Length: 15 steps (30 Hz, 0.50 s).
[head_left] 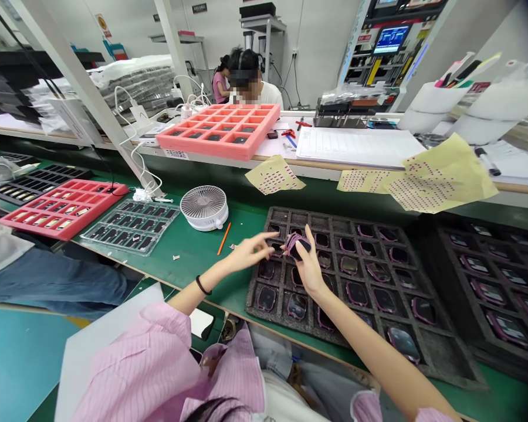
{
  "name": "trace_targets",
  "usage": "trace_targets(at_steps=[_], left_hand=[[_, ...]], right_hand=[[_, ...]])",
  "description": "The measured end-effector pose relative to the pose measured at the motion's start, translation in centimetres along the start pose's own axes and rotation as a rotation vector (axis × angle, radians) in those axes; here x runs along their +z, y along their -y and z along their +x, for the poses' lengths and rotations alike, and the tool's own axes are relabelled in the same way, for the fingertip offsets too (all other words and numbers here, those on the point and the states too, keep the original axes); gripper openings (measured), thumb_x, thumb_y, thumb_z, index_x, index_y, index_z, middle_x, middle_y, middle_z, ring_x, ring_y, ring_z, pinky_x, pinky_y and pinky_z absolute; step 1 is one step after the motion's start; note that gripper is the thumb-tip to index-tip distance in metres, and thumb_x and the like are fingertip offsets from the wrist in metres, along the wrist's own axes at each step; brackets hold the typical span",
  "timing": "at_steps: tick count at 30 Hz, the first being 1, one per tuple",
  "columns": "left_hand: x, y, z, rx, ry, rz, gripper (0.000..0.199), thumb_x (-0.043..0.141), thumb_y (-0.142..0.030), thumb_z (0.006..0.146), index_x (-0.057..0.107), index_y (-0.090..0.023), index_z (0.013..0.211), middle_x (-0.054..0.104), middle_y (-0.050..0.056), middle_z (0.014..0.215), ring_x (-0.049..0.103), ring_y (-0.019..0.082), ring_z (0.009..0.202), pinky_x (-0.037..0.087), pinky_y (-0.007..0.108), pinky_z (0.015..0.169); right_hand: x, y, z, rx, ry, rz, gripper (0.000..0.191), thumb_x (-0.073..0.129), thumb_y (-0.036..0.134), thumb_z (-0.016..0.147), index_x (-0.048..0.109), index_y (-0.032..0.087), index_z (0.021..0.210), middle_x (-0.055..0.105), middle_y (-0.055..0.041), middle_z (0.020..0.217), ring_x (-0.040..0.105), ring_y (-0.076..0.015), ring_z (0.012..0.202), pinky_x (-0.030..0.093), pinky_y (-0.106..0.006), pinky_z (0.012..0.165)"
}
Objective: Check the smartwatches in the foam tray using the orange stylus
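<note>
My right hand (308, 266) is closed on a small purple-framed device (298, 246) with a dark face, held above a dark foam tray (444, 346). Just to its left, my left hand (254, 251) is spread with its fingers apart, the fingertips near the device and over the tray's left edge. I see nothing held in it. Below both hands, the tray's compartments hold several similar dark-screened devices, such as one (357, 293) right of centre. A compartment at the lower right holds no device.
A second dark tray (462, 293) of devices lies at the right. Left are a round white fan (203, 207), an orange stick (224, 238), a clear tray (132, 225) and a pink tray (66, 208). Another pink tray (220, 132) rests on the shelf; people sit beyond.
</note>
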State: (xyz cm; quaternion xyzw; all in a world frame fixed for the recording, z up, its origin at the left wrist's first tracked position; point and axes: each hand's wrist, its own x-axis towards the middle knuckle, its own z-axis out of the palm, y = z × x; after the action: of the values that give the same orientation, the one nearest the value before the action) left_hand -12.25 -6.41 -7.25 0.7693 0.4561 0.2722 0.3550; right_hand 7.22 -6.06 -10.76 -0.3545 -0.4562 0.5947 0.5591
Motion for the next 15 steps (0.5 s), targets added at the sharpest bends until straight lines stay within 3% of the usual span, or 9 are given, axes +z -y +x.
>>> trace_targets(at_steps=[2,5,9,15], left_hand=[[-1.8,1.3,-0.3,-0.133,-0.126,0.269,0.034,0.050,-0.032,0.091,0.057,-0.018,0.121,0.064,0.004,0.093,0.061,0.012,0.071,0.047,0.024,0.069],[-2.8,3.4,-0.4,-0.252,-0.129,0.468,0.021,0.056,-0.025,0.086,0.065,-0.017,0.104,0.060,0.007,0.107,0.062,0.018,0.090,0.049,0.028,0.079],[-2.0,5.1,0.5,-0.303,-0.123,0.476,0.017,0.061,-0.026,0.083,0.067,-0.017,0.095,0.060,0.008,0.107,0.060,0.024,0.103,0.050,0.033,0.084],[-1.6,5.6,2.2,-0.363,-0.133,0.401,0.010,0.066,-0.023,0.074,0.067,-0.014,0.069,0.066,0.008,0.086,0.065,0.023,0.089,0.054,0.032,0.076]], right_hand=[[0.2,0.3,0.1,0.000,-0.016,0.021,0.074,0.058,0.048,0.085,0.021,0.039,0.149,0.066,0.0002,0.106,0.067,-0.0198,0.094,0.048,-0.041,0.094],[0.3,0.5,0.2,0.032,-0.053,0.066,0.074,0.060,0.047,0.083,0.025,0.037,0.148,0.066,0.0001,0.100,0.067,-0.0201,0.088,0.050,-0.040,0.087],[0.6,0.6,0.1,0.078,-0.071,0.155,0.077,0.065,0.044,0.080,0.028,0.035,0.147,0.066,0.0014,0.094,0.067,-0.0188,0.083,0.052,-0.037,0.078],[0.7,0.8,0.0,0.053,-0.062,0.183,0.076,0.065,0.044,0.080,0.029,0.036,0.147,0.067,0.0012,0.093,0.067,-0.0183,0.080,0.052,-0.036,0.074]])
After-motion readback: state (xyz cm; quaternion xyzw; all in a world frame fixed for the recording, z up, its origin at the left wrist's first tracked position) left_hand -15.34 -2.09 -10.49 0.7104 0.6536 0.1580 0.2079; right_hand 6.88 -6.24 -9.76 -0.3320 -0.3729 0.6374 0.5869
